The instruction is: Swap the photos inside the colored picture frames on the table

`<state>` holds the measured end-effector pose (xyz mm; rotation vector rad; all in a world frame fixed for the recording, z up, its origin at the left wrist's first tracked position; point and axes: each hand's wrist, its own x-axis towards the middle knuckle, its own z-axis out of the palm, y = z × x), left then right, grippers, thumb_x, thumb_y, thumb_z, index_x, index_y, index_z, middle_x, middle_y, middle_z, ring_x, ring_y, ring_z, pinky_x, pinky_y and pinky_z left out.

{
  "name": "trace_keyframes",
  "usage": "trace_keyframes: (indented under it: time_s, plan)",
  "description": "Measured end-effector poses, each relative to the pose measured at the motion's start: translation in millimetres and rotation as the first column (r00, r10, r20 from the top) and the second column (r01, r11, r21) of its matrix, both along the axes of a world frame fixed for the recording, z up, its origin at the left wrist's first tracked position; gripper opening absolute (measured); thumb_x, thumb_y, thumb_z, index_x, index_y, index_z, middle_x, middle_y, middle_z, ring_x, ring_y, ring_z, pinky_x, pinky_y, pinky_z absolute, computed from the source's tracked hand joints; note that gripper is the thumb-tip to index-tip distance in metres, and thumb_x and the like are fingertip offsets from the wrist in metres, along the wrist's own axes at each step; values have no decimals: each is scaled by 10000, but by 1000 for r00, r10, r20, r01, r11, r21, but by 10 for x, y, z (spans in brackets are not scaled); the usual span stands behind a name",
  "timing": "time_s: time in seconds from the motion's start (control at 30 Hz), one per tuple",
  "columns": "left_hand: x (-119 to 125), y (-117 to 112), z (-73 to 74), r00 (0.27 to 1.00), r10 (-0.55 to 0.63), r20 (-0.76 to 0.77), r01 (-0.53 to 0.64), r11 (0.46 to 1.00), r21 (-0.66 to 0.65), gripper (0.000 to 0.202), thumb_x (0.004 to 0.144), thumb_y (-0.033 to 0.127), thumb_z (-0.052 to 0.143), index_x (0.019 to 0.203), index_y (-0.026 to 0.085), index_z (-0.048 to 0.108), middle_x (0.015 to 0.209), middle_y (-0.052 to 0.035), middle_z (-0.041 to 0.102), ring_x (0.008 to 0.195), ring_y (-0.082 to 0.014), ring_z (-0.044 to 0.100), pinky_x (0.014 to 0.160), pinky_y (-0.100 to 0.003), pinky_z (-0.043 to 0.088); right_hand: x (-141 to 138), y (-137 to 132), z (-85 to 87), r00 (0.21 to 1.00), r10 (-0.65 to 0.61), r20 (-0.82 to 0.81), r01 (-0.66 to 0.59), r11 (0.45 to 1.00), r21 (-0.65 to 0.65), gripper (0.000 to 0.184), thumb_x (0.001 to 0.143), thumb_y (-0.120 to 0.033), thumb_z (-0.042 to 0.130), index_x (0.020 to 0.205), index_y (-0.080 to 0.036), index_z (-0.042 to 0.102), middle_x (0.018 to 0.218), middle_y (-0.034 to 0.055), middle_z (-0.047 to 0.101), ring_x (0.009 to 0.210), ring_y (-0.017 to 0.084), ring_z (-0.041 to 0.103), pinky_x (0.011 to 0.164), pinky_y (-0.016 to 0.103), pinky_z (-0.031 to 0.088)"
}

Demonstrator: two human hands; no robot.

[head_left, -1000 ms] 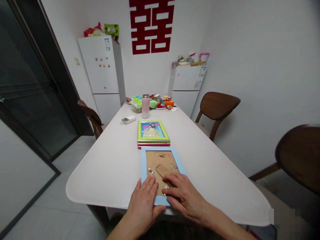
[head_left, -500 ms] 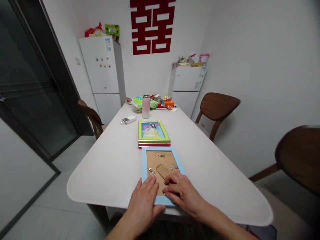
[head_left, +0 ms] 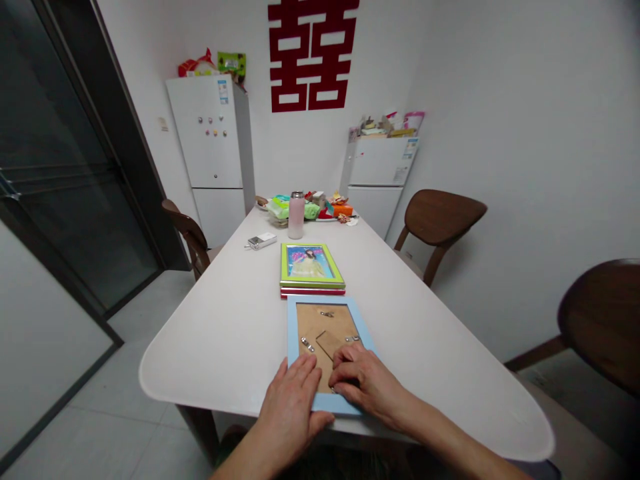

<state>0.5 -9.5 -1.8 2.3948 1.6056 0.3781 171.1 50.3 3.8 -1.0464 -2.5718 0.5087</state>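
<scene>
The left hand (head_left: 290,400) lies flat and relaxed on the near left of a pale blue picture frame (head_left: 292,333), which sits back-up under both hands on a white table (head_left: 210,333). The right hand (head_left: 363,380) rests curved on the frame's cardboard backing (head_left: 325,323), any grip unclear. The frame likely handles light and stiff, best held by its rim, clear of the metal clips (head_left: 307,344). Ahead of the hands, a green picture frame (head_left: 313,283) sits on a red picture frame (head_left: 313,293). Farther off stand a white refrigerator (head_left: 215,133), left, and a smaller white refrigerator (head_left: 377,187), right.
</scene>
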Motion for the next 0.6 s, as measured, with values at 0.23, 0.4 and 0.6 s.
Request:
trace_keyframes:
  time_s: [0.23, 0.4, 0.6]
  plan:
    - [-7, -1, 30, 1000, -3, 4, 3, 1000, 5, 505, 710, 398, 554, 1152, 182, 439, 1270, -75, 407, 1177, -207, 334, 990, -425, 229, -24, 21, 85, 999, 19, 36, -18, 999, -42, 123, 699, -202, 539, 667, -242, 651, 747, 13, 532, 784, 150, 459, 719, 282, 340]
    - [-20, -10, 64, 1000, 1, 14, -1, 1000, -11, 517, 695, 394, 571, 1146, 176, 445, 1269, -76, 408, 1173, -205, 341, 989, -415, 232, 22, 32, 226, 989, 130, 69, -123, 987, -104, 163, 690, -154, 519, 673, -243, 654, 768, 7, 536, 796, 141, 467, 745, 272, 343]
    - [-40, -10, 72, 999, 1, 37, 0, 1000, -7, 537, 663, 365, 612, 1138, 173, 453, 1251, -71, 432, 1159, -204, 360, 992, -407, 226, -128, 158, 149, 999, -26, -42, 23, 998, -62, 209, 749, -174, 448, 865, -194, 620, 792, 25, 589, 777, 131, 509, 721, 233, 373]
